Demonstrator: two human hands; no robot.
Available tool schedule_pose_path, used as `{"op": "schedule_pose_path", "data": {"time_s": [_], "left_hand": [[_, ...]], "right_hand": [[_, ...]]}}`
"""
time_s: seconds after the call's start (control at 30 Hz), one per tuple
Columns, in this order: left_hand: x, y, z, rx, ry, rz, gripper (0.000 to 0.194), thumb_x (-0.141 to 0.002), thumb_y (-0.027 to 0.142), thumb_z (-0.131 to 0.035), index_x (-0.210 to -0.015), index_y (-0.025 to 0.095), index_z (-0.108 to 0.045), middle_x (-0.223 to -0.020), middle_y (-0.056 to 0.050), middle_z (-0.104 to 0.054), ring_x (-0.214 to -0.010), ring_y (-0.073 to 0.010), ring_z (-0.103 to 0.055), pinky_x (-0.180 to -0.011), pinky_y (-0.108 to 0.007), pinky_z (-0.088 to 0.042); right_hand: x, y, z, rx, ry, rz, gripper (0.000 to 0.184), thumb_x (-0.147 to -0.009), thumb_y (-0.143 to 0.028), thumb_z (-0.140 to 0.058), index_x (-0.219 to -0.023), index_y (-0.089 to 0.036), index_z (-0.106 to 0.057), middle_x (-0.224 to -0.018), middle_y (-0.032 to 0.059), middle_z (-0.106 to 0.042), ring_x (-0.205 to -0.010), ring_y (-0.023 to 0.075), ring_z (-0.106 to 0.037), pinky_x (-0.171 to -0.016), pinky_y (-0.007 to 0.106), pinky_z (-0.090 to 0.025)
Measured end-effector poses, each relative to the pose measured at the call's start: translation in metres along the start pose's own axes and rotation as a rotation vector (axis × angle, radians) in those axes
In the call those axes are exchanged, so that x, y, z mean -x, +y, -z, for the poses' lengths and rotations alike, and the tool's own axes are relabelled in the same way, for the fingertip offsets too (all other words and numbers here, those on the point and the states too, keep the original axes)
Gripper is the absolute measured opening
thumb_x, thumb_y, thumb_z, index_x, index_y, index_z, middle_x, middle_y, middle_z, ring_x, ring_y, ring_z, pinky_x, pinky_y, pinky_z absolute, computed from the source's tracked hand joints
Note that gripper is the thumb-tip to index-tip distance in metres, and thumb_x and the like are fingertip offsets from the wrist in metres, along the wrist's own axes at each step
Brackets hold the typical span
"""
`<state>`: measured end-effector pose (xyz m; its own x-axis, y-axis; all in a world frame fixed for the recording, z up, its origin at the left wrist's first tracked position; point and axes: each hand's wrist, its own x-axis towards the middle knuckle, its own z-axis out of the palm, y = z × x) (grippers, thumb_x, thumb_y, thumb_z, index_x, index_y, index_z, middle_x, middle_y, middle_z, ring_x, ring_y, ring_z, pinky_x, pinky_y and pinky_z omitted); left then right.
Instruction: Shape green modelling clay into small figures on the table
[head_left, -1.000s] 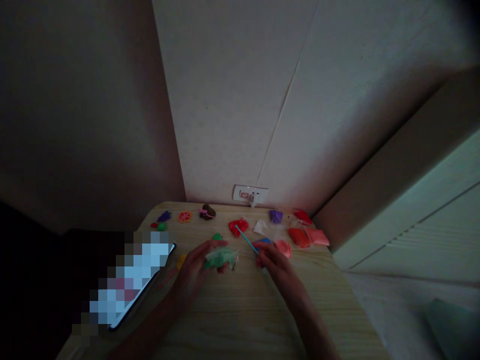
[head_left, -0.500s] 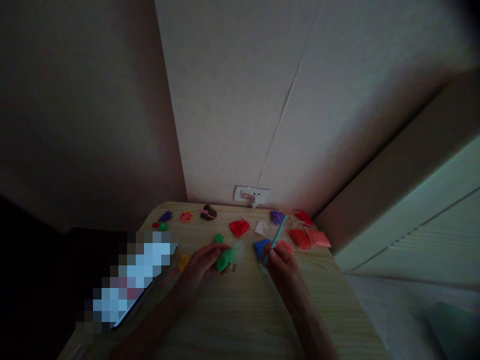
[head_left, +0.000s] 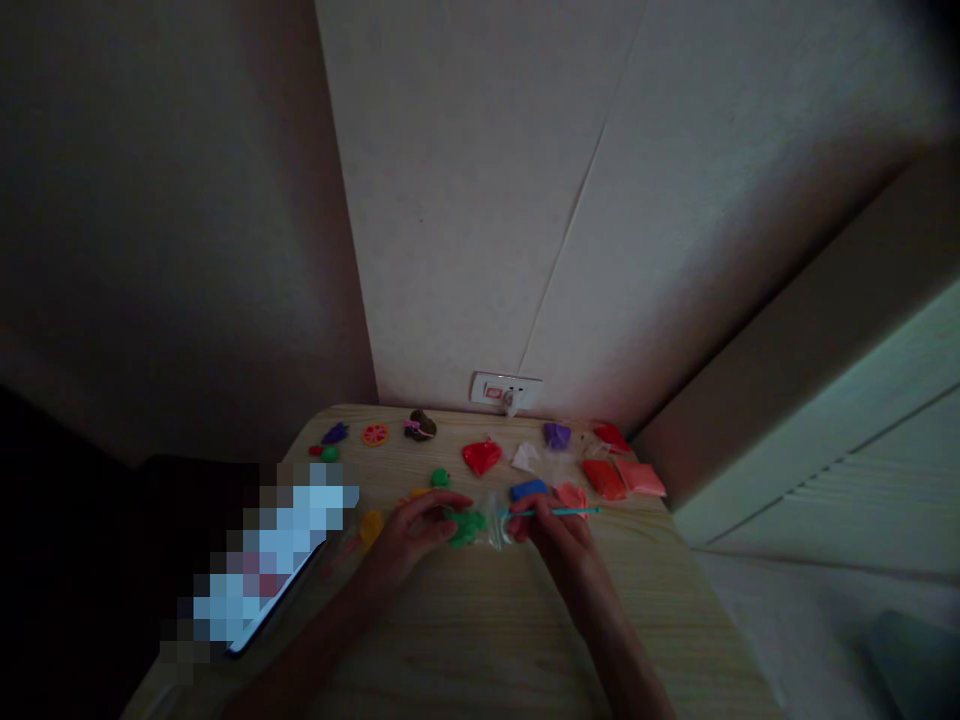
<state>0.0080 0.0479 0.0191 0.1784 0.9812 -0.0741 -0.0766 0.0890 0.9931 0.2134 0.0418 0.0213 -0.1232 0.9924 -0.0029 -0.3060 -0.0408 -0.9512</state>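
Observation:
My left hand (head_left: 420, 530) has its fingers closed round a clear plastic bag of green modelling clay (head_left: 466, 527). The bag's crinkled clear end stretches toward my right hand (head_left: 553, 530). Held between the right fingers is a thin teal stick (head_left: 581, 511), lying almost level. Those fingertips meet the edge of the clear bag, but I cannot tell how firmly they grip it. Just beyond the right hand lie a blue clay packet (head_left: 529, 490) and a pink-orange clay packet (head_left: 571, 497). A small green clay ball shape (head_left: 440, 478) sits behind the bag.
Red (head_left: 481, 457), purple (head_left: 557, 436) and orange (head_left: 604, 479) clay packets lie toward the back of the wooden table (head_left: 480, 640). Small clay figures, including a round fruit slice (head_left: 375, 434), sit at the back left. A blurred-out lit screen (head_left: 277, 565) stands left. A wall socket (head_left: 506, 390) is behind.
The teal stick has swung from upright to nearly level in my right hand. My hands have come together, and the clear bag now spans the space between them.

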Motion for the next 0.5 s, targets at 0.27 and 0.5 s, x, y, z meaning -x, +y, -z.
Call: {"op": "schedule_pose_path", "data": {"time_s": [0.27, 0.5], "left_hand": [[0.0013, 0.0027, -0.002, 0.0, -0.022, 0.023, 0.023, -0.066, 0.027, -0.071, -0.089, 0.022, -0.074, -0.095, -0.005, -0.073, -0.093, -0.0237, -0.064, -0.08, -0.031, -0.049], [0.0015, -0.0005, -0.0011, 0.109, -0.012, 0.043, 0.027, -0.06, 0.027, -0.078, -0.086, 0.022, -0.075, -0.092, -0.005, -0.072, -0.093, -0.0236, -0.061, -0.077, -0.029, -0.047]], "right_hand": [[-0.0006, 0.0021, -0.0016, 0.01, 0.003, 0.024, 0.021, -0.08, -0.042, -0.067, -0.079, -0.022, -0.06, -0.063, -0.003, -0.055, -0.061, 0.0129, -0.049, -0.06, 0.025, -0.037], [-0.0008, 0.0051, -0.0001, 0.16, 0.136, 0.119, 0.021, -0.075, -0.039, -0.073, -0.072, -0.021, -0.061, -0.064, -0.0033, -0.056, -0.062, 0.0126, -0.052, -0.06, 0.024, -0.04]]}}
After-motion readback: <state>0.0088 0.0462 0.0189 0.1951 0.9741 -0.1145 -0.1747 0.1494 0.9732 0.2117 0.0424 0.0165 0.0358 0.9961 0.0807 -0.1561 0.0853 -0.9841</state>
